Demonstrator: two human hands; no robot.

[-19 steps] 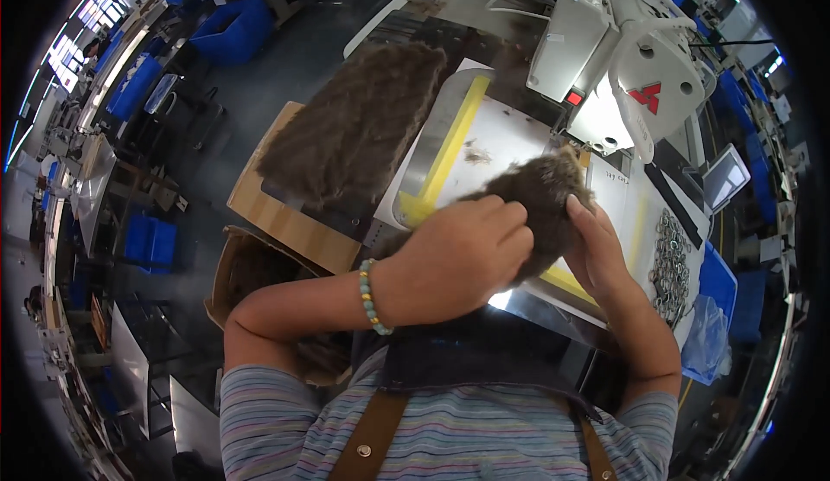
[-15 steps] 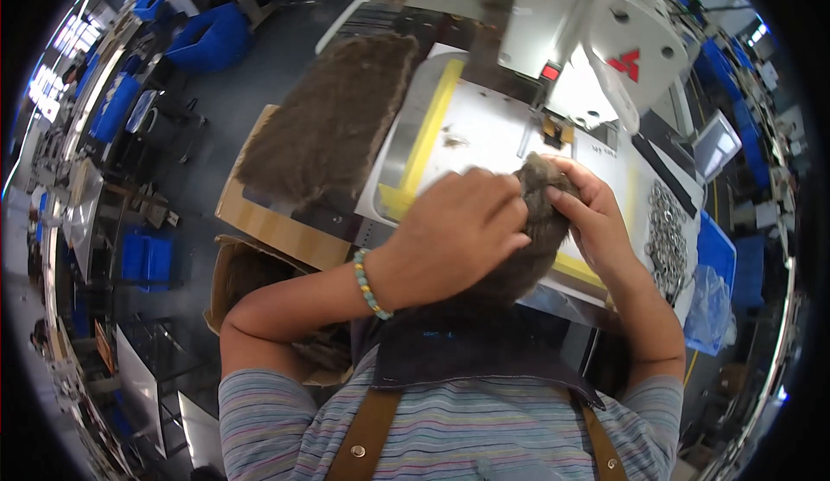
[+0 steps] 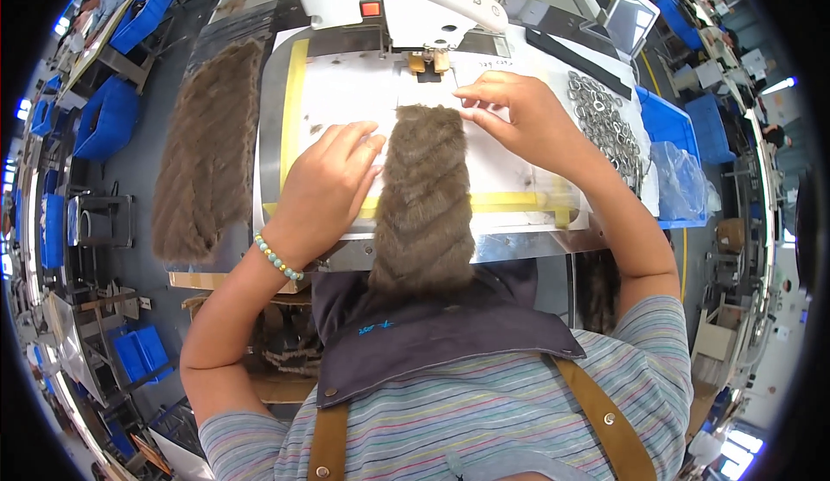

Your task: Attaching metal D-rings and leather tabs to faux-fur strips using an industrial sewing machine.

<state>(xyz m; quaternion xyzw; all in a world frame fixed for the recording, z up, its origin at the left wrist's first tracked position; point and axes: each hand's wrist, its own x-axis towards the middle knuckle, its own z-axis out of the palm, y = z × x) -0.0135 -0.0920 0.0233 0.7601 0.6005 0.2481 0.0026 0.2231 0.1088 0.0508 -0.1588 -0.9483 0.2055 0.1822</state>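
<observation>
We see a strip of brown fur (image 3: pixel 424 187) lying lengthwise in front of the person, its far end on a white sheet (image 3: pixel 510 165) and its near end reaching over the edge of the worktop (image 3: pixel 532 248) to the dark apron (image 3: pixel 441 347). The left hand (image 3: pixel 320 187) is just beside the strip's left edge, fingers loosely bent; its grip is slack, and we see nothing held in it. The right hand (image 3: pixel 532 122) is at the far right corner, thumb and forefinger parted; that grip is unclosed too, though the thumb seems to touch the fur (we cannot tell if it presses). A bead bracelet (image 3: pixel 278 259) circles the left wrist.

Yellow tape (image 3: pixel 294 109) runs along the sheet's left and near sides. Just beyond the strip's far end we see the foot of a white sewing machine (image 3: pixel 424 19), with a red button (image 3: pixel 371 9) on its left side. A larger piece of fur (image 3: pixel 207 148) lies to the left. On the right are a heap of metal rings (image 3: pixel 601 114) and a black bar (image 3: pixel 579 62), with a screen (image 3: pixel 631 19) farther back. Past the rings we find a blue bin (image 3: pixel 666 114) and a clear plastic bag (image 3: pixel 677 178).
</observation>
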